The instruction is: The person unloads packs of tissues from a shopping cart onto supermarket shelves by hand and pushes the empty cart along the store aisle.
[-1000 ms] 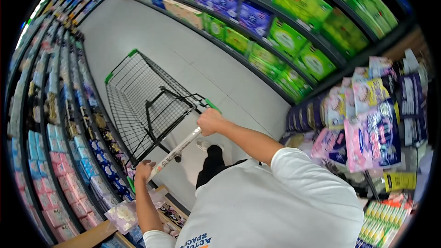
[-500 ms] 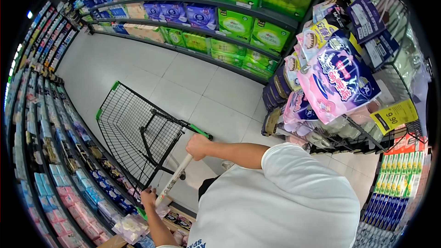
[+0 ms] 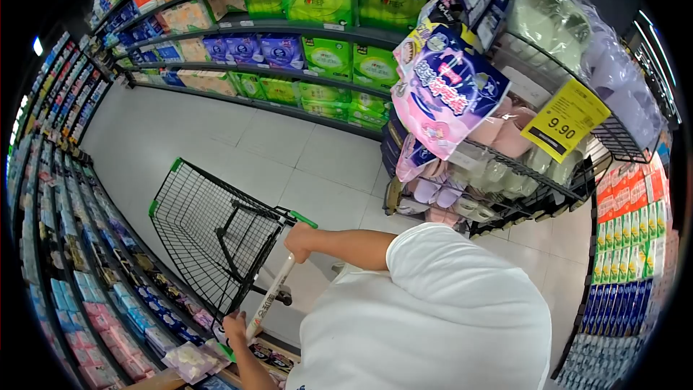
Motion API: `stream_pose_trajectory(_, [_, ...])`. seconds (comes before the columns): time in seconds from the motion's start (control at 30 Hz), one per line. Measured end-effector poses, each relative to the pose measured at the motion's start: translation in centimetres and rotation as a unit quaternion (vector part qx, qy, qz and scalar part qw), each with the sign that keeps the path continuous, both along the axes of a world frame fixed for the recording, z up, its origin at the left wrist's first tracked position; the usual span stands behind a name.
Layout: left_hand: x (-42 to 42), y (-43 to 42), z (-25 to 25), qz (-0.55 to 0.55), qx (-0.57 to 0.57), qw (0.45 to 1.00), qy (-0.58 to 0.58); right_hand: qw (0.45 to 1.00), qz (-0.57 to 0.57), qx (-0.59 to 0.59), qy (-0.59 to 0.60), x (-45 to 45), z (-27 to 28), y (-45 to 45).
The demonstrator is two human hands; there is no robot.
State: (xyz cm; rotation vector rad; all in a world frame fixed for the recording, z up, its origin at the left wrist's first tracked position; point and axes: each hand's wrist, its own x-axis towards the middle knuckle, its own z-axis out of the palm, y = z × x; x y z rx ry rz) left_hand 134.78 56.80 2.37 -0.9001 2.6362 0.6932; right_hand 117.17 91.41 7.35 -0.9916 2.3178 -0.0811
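A black wire shopping cart (image 3: 191, 220) with green corner pieces stands before me, its basket showing bare mesh. Its pale handle bar (image 3: 271, 297) carries printed lettering and runs between my two hands. My right hand (image 3: 297, 241) is wrapped round the bar's far end, beside a green cap. At the bar's near end, my left hand (image 3: 234, 328) is closed by the cart's corner, its fingers partly hidden. Close to that hand lies a clear-wrapped pale package (image 3: 193, 361) at the edge of the left shelves.
Shelves of packed goods (image 3: 108, 318) line the left. Green tissue packs (image 3: 317, 3) fill the shelving ahead. On the right, a wire rack (image 3: 534, 180) holds wrapped slippers, a pink-and-blue package (image 3: 451, 94) and a yellow 9.90 price sign (image 3: 565, 121). Grey floor tiles (image 3: 325, 195) run between them.
My view has turned rightward, so the rack and tissue shelves sit further left and more of the right side shows. Both hands stay on the cart's handle bar.
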Motion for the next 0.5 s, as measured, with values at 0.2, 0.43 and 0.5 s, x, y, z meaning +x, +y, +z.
stream_pose_trajectory(0.2, [3.3,4.0,0.8,-0.027,-0.029,0.999,-0.023,0.996,-0.048,-0.037,0.071,4.3,-1.7,3.1])
stream_pose_trajectory(0.43, [7.1,9.9,1.0,-0.031,0.009,0.999,-0.006,0.962,-0.114,-0.050,0.244,10.2,-3.6,8.2])
stream_pose_trajectory(0.5, [8.1,11.6,0.6,-0.041,0.017,0.999,0.001,0.955,-0.133,-0.053,0.260,11.7,-3.8,10.0])
